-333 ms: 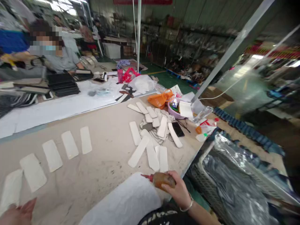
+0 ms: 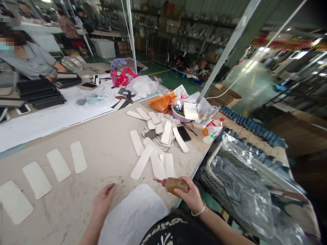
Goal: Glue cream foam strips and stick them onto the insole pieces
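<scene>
In my right hand (image 2: 190, 194) is a squeeze bottle (image 2: 176, 186) of amber liquid, its red nozzle pointing left. The fingers wrap round the bottle above the table's front edge. My left hand (image 2: 103, 200) is over the table, left of a white sheet (image 2: 135, 211), with its fingers drawn together and nothing visible in them. Flat white oblong pieces form a slanting row at left, among them one piece (image 2: 58, 164) near the row's middle. Ahead of the bottle lies a loose heap of similar long pieces (image 2: 143, 161), some overlapping.
Behind the heap are an orange bag (image 2: 162, 102), a purple basin (image 2: 180, 115) with odds and ends, and a dark phone (image 2: 184, 133). A crate (image 2: 217, 170) with clear plastic stands at right. A metal post (image 2: 224, 54) rises beyond. A co-worker (image 2: 38, 58) sits by black stacks (image 2: 39, 92).
My left hand has moved right, from the row of white pieces to beside the white sheet. My right hand still holds the bottle. The view has turned to the right.
</scene>
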A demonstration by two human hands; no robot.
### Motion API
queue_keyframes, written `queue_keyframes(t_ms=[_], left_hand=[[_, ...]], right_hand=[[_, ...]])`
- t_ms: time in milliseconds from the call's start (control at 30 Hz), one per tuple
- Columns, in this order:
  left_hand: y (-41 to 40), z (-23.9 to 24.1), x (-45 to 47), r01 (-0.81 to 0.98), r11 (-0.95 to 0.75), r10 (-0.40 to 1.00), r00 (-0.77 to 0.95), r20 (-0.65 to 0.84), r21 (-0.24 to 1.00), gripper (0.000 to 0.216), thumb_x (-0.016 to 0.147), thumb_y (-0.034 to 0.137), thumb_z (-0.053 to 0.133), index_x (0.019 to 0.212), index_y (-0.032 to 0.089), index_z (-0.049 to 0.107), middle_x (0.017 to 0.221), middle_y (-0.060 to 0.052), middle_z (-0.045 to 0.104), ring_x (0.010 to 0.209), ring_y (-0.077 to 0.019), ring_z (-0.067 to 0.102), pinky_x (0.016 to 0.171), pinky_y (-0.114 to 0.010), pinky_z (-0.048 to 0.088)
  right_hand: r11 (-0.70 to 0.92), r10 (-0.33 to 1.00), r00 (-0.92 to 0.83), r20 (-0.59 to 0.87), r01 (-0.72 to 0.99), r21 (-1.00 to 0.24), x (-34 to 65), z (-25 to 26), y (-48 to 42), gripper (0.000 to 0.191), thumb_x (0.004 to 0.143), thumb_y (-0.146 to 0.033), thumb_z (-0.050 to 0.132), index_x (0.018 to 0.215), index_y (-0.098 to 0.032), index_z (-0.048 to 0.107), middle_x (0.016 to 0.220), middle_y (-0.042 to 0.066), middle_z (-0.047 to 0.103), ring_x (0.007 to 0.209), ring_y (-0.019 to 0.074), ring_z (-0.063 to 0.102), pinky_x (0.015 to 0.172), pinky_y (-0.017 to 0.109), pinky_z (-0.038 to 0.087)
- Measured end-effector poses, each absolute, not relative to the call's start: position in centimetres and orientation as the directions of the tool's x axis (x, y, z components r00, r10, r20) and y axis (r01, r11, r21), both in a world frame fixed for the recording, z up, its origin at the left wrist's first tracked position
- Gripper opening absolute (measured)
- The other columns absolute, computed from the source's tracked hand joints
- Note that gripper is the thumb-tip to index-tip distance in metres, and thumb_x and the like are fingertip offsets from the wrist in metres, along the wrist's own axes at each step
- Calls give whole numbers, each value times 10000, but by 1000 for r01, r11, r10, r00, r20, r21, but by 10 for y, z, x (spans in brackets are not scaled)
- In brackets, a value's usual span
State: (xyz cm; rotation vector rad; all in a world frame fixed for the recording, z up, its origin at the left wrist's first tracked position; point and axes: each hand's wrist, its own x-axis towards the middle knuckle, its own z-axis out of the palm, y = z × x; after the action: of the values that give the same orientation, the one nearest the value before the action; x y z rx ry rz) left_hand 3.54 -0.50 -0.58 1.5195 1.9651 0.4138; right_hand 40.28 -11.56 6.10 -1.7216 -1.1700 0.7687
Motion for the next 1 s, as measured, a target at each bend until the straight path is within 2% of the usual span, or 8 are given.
queue_keyframes(t_ms=[100,167,333,467,567,733,867,1000], left_hand=[[-24,-18,138,678,-37,942,268,-200,734,304,788,400,484,916,183,654,933,-51,690,840,-178,638,808,-303,502],[-35,-21,191,633,-182,883,442,-158,752,304,814,382,474,953,165,635,961,-70,665,837,-167,622,820,-301,490],[-47,-23,261,654,-436,724,663,-191,618,224,802,296,491,930,145,597,966,-99,610,932,-201,572,853,-324,454],[-55,-48,284,702,-549,659,698,-282,454,211,771,210,460,934,151,580,1069,-102,582,1017,-211,548,919,-347,420],[-54,-72,293,715,-569,663,691,-288,405,237,753,163,422,920,179,589,1080,-101,591,1026,-225,564,922,-370,432],[-45,-76,297,728,-539,676,674,-298,423,246,747,133,371,803,194,603,920,-101,638,883,-229,620,817,-370,483],[-37,-62,293,735,-425,740,618,-265,528,252,755,191,366,808,173,612,896,-93,646,825,-195,629,801,-328,491],[-37,-59,271,726,-187,830,477,-288,661,283,701,316,467,894,207,643,964,-49,686,872,-207,645,831,-331,515]], right_hand=[[-170,897,441,-22,299,-939,424,58,-120,398,660,-303,718,1001,-196,543,1001,75,631,896,236,613,816,394,512],[-165,872,490,-20,254,-953,440,57,-123,409,668,-323,717,1009,-192,532,1018,82,629,905,238,614,827,403,509],[-185,809,587,-26,213,-959,471,62,-137,419,663,-309,719,1020,-190,533,1023,81,629,908,237,613,841,400,501],[-163,785,619,-27,165,-973,482,62,-151,380,641,-289,718,977,-199,563,968,61,636,862,232,619,774,361,523],[-144,762,647,0,169,-975,489,56,-156,362,611,-267,726,939,-206,584,941,47,636,840,230,617,746,345,524],[-171,760,650,-6,190,-967,505,49,-157,361,586,-203,715,925,-208,592,912,33,628,834,225,604,749,342,512],[-161,767,641,-19,163,-973,518,46,-152,372,599,-185,703,949,-207,580,933,36,620,856,222,597,774,344,503],[-121,779,627,-17,123,-985,524,47,-148,375,598,-216,716,948,-202,582,932,40,625,842,219,599,769,341,506]])
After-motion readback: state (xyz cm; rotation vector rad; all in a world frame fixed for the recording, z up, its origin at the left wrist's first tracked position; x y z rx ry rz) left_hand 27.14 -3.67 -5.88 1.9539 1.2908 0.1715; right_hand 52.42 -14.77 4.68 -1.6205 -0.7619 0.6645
